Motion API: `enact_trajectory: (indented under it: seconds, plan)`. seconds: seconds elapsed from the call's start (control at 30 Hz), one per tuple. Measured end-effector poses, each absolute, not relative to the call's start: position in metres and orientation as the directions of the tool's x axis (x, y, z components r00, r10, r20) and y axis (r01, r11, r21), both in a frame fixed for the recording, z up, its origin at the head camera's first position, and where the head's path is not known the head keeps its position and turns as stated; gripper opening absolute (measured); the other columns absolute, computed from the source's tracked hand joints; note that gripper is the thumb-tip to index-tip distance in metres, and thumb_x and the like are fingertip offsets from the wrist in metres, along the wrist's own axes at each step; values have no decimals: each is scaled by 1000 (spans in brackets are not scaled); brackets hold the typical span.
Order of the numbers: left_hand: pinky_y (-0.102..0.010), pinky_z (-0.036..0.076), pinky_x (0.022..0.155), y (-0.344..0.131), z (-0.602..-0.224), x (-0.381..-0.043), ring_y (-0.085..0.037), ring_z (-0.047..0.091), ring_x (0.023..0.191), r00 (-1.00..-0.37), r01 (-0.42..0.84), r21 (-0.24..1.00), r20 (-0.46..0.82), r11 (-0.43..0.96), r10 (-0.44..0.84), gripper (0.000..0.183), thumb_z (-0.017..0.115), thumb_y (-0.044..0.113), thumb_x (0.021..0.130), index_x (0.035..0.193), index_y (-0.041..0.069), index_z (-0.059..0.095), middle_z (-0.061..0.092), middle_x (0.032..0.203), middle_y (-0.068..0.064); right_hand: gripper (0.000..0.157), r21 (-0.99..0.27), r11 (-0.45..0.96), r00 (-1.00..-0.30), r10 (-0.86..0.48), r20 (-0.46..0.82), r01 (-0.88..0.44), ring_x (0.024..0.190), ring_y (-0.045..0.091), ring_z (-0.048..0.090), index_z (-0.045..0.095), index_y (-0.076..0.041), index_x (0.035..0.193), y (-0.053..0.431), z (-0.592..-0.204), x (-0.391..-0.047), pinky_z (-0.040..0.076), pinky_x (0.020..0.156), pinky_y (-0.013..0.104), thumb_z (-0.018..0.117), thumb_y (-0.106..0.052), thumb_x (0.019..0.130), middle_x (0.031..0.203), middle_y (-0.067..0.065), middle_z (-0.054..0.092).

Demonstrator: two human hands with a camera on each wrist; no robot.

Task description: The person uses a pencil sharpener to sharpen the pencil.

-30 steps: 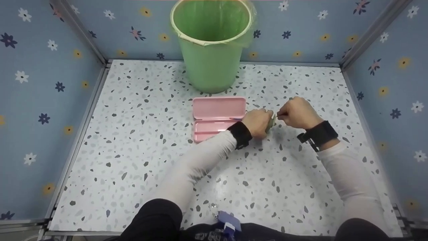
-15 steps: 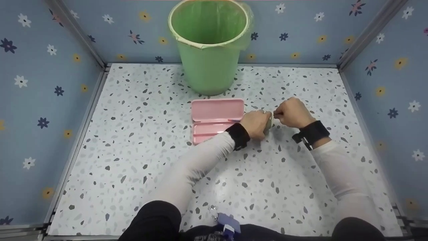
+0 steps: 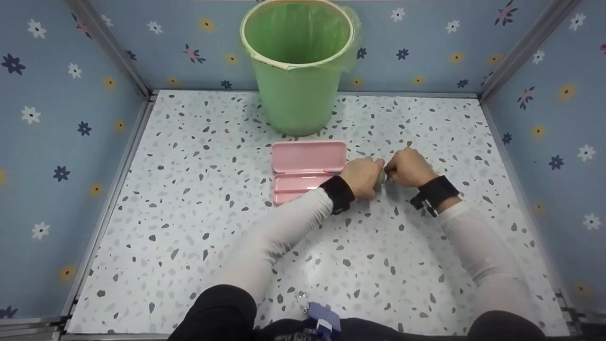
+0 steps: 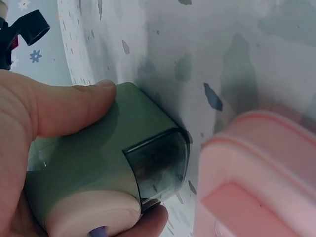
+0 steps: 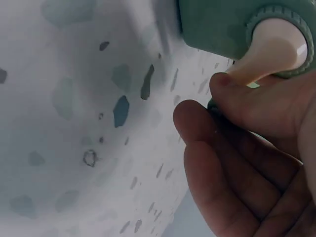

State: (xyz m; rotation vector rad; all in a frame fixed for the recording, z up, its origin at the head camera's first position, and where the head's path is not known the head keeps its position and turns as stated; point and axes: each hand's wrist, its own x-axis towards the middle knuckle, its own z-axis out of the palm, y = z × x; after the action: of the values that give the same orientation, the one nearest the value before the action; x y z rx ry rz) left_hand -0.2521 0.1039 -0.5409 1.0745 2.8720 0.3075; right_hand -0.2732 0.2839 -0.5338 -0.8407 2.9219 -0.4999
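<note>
Left grip (image 3: 363, 177) curled round green sharpener (image 4: 94, 153), purple pencil (image 4: 98, 231) inserted. Right grip (image 3: 409, 168) pinches cream crank's (image 5: 276, 47) end. Open pink case (image 3: 308, 156) just beside, on counter (image 3: 189, 237).

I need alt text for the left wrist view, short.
The left hand grips a green sharpener with a dark see-through window; something purple, likely a pencil, shows in its round cream end. Part of a pink case fills the lower right, on a white speckled tabletop.

text: none legible | labels, brands: none legible | numbers, signs: none legible
</note>
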Motion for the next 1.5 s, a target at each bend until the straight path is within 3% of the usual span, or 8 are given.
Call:
enact_trajectory:
  seconds: [0.2,0.4,0.6,0.93,1.5]
  plan:
    - [-36,43,55,104,-540,-251,-21,50,70,-761,639,200,23,743,648,55,71,32,56,101,15,45,48,81,-3,19,-293,764,-813,-574,99,-575,41,10,44,71,-19,61,283,-543,-266,37,41,29,63,-2,62,51,-12,54]
    - [-36,44,56,104,-542,-251,-21,51,71,-761,638,216,29,739,648,52,71,32,58,101,15,46,50,80,-3,24,-288,800,-844,-532,65,-527,38,13,38,53,-19,47,282,-550,-256,30,35,31,55,2,58,43,-10,43]
    - [-35,44,58,106,-542,-251,-21,51,71,-762,640,194,31,744,647,54,71,34,57,101,14,45,49,81,-3,19,-292,807,-850,-525,45,-513,40,14,41,61,-16,53,284,-554,-248,33,37,31,58,2,59,46,-10,47]
    - [-35,44,58,106,-540,-252,-21,51,70,-775,621,209,22,755,632,55,71,35,54,97,15,45,48,80,-2,14,-340,750,-805,-593,38,-568,42,11,44,70,-15,69,287,-555,-234,36,39,29,62,-2,68,52,-11,51]
    - [-35,44,58,104,-540,-253,-19,51,69,-783,607,226,7,761,622,60,74,38,49,98,16,47,49,80,0,15,-252,720,-752,-658,51,-647,44,10,43,66,-18,65,283,-544,-220,35,41,28,64,-3,63,54,-15,49]
